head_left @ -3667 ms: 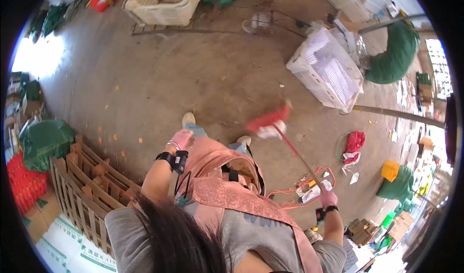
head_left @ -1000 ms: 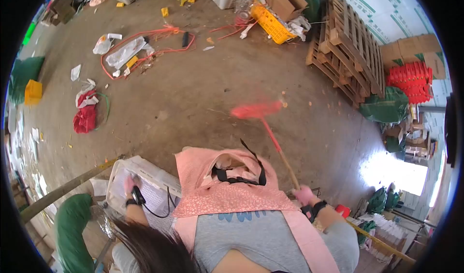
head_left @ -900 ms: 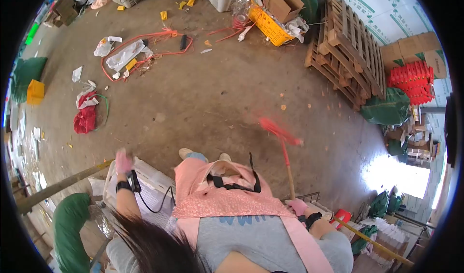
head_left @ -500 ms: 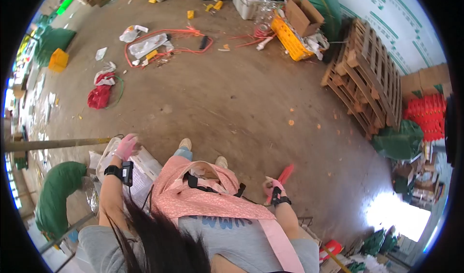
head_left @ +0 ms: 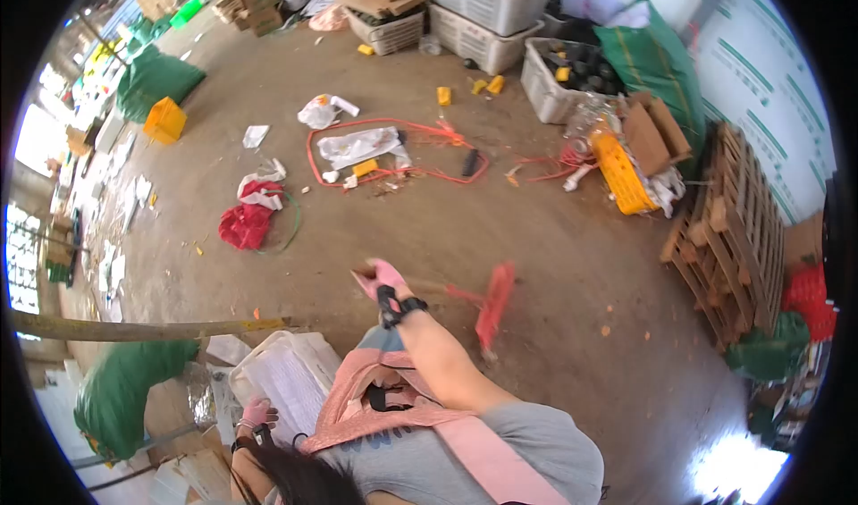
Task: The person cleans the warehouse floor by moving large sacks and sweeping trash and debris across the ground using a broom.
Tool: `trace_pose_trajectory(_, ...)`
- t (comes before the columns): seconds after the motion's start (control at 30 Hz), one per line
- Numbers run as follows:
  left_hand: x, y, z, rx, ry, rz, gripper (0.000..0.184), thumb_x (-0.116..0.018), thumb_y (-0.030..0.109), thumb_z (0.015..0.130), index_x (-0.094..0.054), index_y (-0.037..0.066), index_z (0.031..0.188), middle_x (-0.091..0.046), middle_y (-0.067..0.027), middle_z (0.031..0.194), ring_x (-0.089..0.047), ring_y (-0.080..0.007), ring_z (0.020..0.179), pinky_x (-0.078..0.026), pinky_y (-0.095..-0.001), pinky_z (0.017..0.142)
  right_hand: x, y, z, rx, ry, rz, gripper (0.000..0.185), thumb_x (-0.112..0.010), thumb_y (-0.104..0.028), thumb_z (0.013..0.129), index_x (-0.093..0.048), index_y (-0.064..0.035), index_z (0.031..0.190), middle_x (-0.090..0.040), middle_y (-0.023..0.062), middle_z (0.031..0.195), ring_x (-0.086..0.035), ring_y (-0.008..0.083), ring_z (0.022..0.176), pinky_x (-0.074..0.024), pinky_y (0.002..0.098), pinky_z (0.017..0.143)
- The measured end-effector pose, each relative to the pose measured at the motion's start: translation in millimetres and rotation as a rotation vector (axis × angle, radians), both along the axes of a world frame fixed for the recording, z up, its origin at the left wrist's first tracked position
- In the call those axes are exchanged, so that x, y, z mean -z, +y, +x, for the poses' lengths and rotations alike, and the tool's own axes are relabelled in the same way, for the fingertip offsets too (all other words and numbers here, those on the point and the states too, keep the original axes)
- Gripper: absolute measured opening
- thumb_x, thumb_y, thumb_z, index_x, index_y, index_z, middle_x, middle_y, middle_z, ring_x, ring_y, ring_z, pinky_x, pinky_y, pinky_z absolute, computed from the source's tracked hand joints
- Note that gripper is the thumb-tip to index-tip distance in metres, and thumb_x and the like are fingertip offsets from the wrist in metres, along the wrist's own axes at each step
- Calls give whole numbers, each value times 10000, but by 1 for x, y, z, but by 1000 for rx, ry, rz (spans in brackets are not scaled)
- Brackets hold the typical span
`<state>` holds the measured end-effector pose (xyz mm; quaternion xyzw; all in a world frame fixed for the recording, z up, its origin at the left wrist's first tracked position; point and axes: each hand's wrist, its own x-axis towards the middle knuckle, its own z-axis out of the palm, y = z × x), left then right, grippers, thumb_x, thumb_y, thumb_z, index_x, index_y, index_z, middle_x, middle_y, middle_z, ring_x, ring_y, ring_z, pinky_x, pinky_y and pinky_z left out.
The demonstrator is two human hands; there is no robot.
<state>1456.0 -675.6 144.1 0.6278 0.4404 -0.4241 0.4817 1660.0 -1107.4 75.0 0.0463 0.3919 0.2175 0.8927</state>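
My right hand (head_left: 382, 279), in a pink glove with a black strap at the wrist, is closed around the handle of a broom (head_left: 497, 307). The broom's wide red head lies to the right of the hand, low over the floor and slightly blurred. Down at the lower left, my left hand (head_left: 258, 413), also gloved in pink, is beside a white plastic crate (head_left: 313, 346); its fingers look apart, with nothing visible in them. A pale, ribbed white surface shows inside the crate.
A pole (head_left: 143, 328) crosses on the left above a green sack (head_left: 134, 398). On the floor lie an orange-red strap loop (head_left: 402, 122), a red bag (head_left: 244, 226) and scraps. Wooden pallets (head_left: 733, 237), a yellow crate (head_left: 623, 174) and white crates (head_left: 487, 49) stand farther off.
My right hand has swung forward and left across my front with the red broom. The left hand has drawn back along the white crate. The view has shifted too.
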Motion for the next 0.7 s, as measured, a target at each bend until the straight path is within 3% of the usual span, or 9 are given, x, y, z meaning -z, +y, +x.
trace_pose_trajectory(0.13, -50, -15, 37, 241, -69, 138, 260, -450, 206, 814, -460, 110, 1056, -574, -105, 785, -561, -205, 609, -440, -329, 471, -61, 59, 134, 61, -329, 73, 90, -548, -73, 722, -515, -8, 777, -570, 92, 801, -561, 238, 774, -486, 380, 750)
trace_pose_trajectory(0.23, -40, 10, 65, 87, -311, 65, 337, -483, 222, 806, -450, 76, 1109, -569, -118, 768, -540, -223, 591, -424, -310, 487, -65, 27, 195, 131, -392, 262, 51, -528, -26, 711, -485, -17, 739, -491, 39, 628, -504, 132, 530, -468, 241, 497)
trace_pose_trajectory(0.3, 22, 68, 89, -284, -83, -30, 303, -478, 244, 813, -462, 91, 1074, -565, -152, 869, -547, -269, 694, -432, -399, 574, -77, -17, 176, 209, -730, -170, 73, -503, -11, 722, -442, -30, 687, -409, 5, 555, -429, 92, 466, -412, 207, 440)
trace_pose_trajectory(0.4, 38, 43, 144, -249, 35, -239, 299, -477, 310, 809, -469, 112, 1033, -552, -163, 915, -544, -300, 747, -422, -443, 595, -117, -89, 118, 245, -281, 604, 113, -452, -49, 772, -391, -52, 677, -397, -22, 535, -396, 79, 410, -375, 189, 392)
trace_pose_trajectory(0.43, 49, 31, 155, -25, -88, -162, 298, -469, 327, 812, -476, 98, 1004, -549, -161, 905, -543, -306, 749, -421, -450, 604, -118, -104, 99, 192, -287, 619, 128, -434, -75, 795, -380, -57, 681, -396, -32, 533, -379, 66, 389, -358, 182, 367)
trace_pose_trajectory(0.57, 44, -44, 245, 1913, -718, 186, 155, -519, 217, 714, -530, 74, 772, -570, -103, 813, -539, -283, 750, -444, -366, 680, -171, -166, 15, 131, -504, 526, 231, -394, -146, 852, -350, -72, 638, -319, -64, 496, -317, 31, 377, -324, 176, 351)
trace_pose_trajectory(0.6, 50, -58, 262, 1981, -800, 209, 159, -514, 214, 722, -526, 77, 801, -572, -102, 809, -544, -278, 740, -446, -367, 663, -177, -185, -4, 156, -497, 432, 242, -385, -152, 862, -346, -82, 634, -312, -68, 496, -309, 26, 377, -312, 178, 349)
trace_pose_trajectory(0.67, 57, -102, 312, 1722, -693, 138, 175, -504, 206, 737, -517, 82, 859, -576, -100, 801, -553, -269, 721, -450, -369, 631, -192, -211, -35, 176, -418, 139, 204, -377, -148, 868, -356, -82, 676, -317, -71, 514, -305, 12, 384, -289, 173, 337)
trace_pose_trajectory(0.7, 53, -129, 331, 1159, -471, 3, 186, -499, 202, 744, -513, 85, 888, -579, -99, 797, -557, -264, 711, -452, -371, 614, -202, -218, -46, 173, -350, -58, 156, -378, -138, 865, -370, -73, 723, -329, -71, 533, -309, 4, 392, -277, 167, 327)
